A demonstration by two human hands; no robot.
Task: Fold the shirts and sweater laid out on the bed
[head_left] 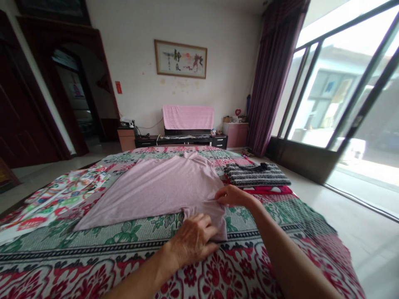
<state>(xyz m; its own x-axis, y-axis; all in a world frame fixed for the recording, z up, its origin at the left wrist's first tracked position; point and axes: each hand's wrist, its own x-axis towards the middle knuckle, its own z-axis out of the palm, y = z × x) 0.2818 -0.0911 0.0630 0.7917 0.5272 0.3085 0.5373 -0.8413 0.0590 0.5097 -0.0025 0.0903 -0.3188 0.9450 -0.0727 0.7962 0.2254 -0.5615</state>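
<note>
A pale pink T-shirt (158, 189) lies spread flat on the bed, its short sleeve pointing toward me. My left hand (193, 238) rests on that sleeve's end, fingers curled and pinching the fabric. My right hand (232, 195) pinches the shirt where the sleeve meets the body, fingers closed on the cloth. Both forearms reach in from the lower edge of the view.
The bed wears a red, green and white floral cover (264, 257). A folded black-and-white striped garment (257, 174) lies to the right of the shirt. A bright floral cloth (59, 195) lies at left. Beyond stand a low cabinet with a pink towel (188, 117), a doorway and a large window.
</note>
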